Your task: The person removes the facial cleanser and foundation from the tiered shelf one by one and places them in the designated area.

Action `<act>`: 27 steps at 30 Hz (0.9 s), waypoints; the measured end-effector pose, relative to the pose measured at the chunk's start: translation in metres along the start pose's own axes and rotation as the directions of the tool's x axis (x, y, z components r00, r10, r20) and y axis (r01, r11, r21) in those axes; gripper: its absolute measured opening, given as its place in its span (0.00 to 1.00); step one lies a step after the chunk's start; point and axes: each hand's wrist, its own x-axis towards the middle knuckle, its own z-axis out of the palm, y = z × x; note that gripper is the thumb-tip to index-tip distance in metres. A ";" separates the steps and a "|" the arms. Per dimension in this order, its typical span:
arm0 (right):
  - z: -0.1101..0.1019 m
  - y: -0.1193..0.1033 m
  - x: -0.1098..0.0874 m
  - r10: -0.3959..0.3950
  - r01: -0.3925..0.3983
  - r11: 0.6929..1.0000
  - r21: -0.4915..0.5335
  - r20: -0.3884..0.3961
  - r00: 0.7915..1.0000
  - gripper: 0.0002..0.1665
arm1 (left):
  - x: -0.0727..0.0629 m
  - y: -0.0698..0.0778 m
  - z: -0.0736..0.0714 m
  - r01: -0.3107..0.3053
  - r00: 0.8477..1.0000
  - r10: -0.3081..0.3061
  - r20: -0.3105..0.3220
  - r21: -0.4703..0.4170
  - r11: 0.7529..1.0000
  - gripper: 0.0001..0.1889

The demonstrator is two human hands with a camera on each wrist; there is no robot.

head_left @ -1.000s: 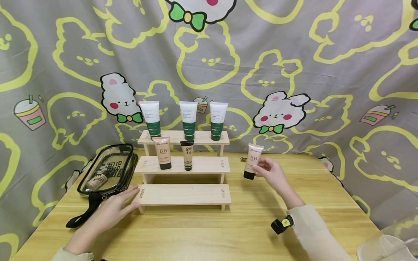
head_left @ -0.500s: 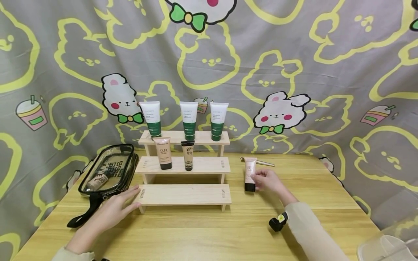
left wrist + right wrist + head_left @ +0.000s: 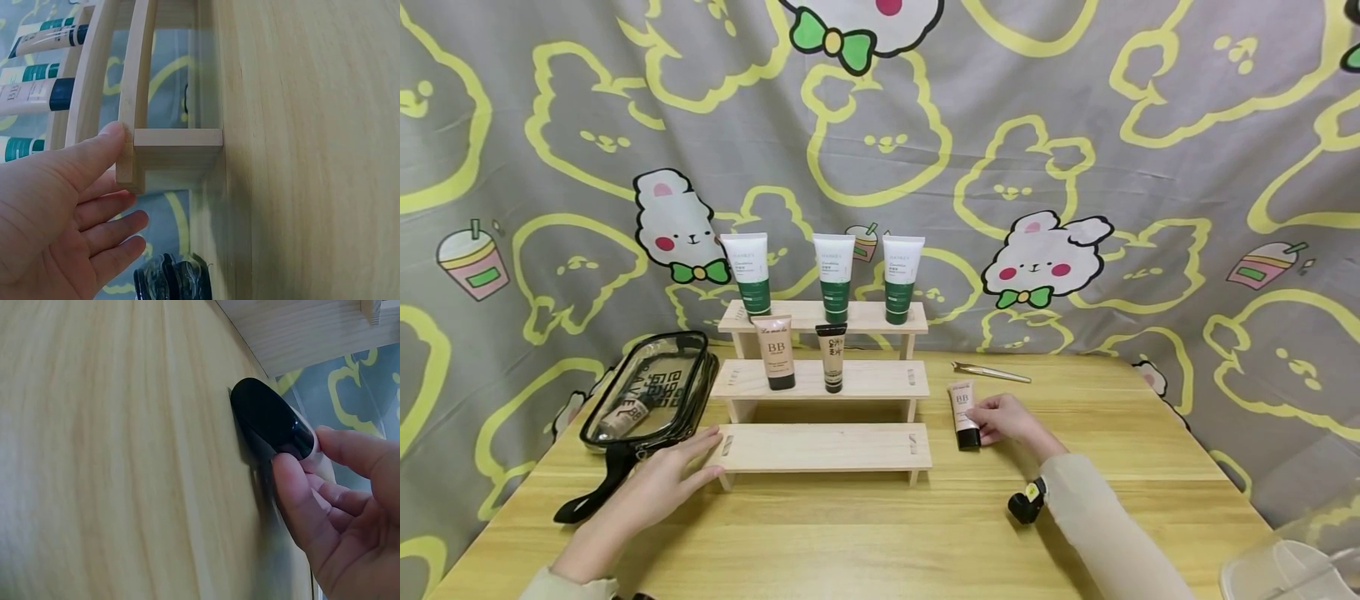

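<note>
"Pinched between thumb and fingers: the right hand (image 3: 1009,421) has a small tube (image 3: 963,407) near its black cap (image 3: 272,422). What's printed on it?"

"Large 'BB'. The script line above and the print below are too small to read surely."

"How does it look?"

"Pale pink, flat at the crimped top, tilted cap-down just right of the wooden rack (image 3: 823,446). I can't tell whether it touches the table (image 3: 850,542)."

"And the left hand (image 3: 662,479)?"

"Fingers loosely extended, holding nothing, touching the left end of the rack's lowest step."

"Other labels?"

"'BB' again on a matching tube (image 3: 775,354) on the middle step, beside a slim tube (image 3: 832,358) with dark lettering. Three white-and-green tubes (image 3: 834,275) stand on top, their print tiny. Left of the rack, the clear pouch (image 3: 703,387) shows 'AVEL', with another 'BB' tube (image 3: 619,418) inside."
</note>
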 end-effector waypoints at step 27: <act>-0.022 0.011 0.000 0.048 -0.048 0.999 0.004 -0.008 0.999 0.18 | 0.001 0.002 -0.001 0.019 1.000 -0.019 0.021 0.003 1.000 0.28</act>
